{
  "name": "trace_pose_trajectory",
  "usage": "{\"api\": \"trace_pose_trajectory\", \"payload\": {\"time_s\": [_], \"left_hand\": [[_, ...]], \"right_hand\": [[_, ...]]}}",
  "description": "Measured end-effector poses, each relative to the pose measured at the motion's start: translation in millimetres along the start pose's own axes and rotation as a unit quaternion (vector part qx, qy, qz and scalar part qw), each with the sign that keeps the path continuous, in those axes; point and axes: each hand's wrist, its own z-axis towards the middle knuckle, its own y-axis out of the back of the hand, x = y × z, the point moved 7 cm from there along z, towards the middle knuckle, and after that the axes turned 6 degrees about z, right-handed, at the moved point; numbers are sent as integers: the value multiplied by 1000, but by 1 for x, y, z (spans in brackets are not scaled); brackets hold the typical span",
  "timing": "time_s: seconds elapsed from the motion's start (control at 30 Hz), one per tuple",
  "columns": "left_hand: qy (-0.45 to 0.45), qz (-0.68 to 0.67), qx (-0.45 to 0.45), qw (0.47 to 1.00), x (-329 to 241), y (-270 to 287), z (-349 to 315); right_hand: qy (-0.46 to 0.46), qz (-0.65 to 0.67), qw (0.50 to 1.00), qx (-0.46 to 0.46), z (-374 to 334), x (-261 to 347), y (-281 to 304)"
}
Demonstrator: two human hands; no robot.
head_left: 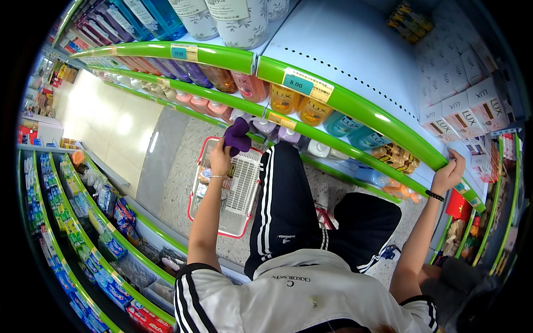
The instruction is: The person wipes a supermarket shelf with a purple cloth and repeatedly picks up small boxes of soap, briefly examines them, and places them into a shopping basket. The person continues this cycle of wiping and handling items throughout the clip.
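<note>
My left hand (220, 159) is closed on a dark purple thing (237, 136) with rounded lobes; its exact kind is unclear. Below that hand, a white shopping basket (242, 188) with a red rim stands on the floor. Some small packages (210, 176) lie inside it, partly hidden by my left forearm. On the right, my right hand (451, 171) has its fingers wrapped over the green front edge (436, 161) of a shelf. Close to it, white and pink boxes (441, 129) are stacked on that shelf.
Bottles in yellow (315, 112), teal (340, 123) and pink (250, 86) line a lower shelf ahead. Large patterned white bottles (236, 25) stand above. Shelves of boxed goods (111, 288) curve along the left. My bent knees (286, 188) are close to the shelf front.
</note>
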Motion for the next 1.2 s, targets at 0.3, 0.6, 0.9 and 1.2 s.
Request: {"api": "trace_pose_trajectory", "payload": {"time_s": [0.3, 0.6, 0.9, 1.2], "left_hand": [[108, 124, 261, 951, 42, -134, -8], [133, 112, 344, 923, 55, -197, -13], [92, 55, 216, 970, 42, -173, -25], [106, -25, 96, 989, -5, -114, -36]], "right_hand": [[-35, -4, 999, 1, -5, -14, 3], [-41, 1, 999, 2, -5, -14, 3], [-44, 1, 999, -4, -5, -11, 3], [-26, 4, 1000, -17, -2, 2, 5]]}}
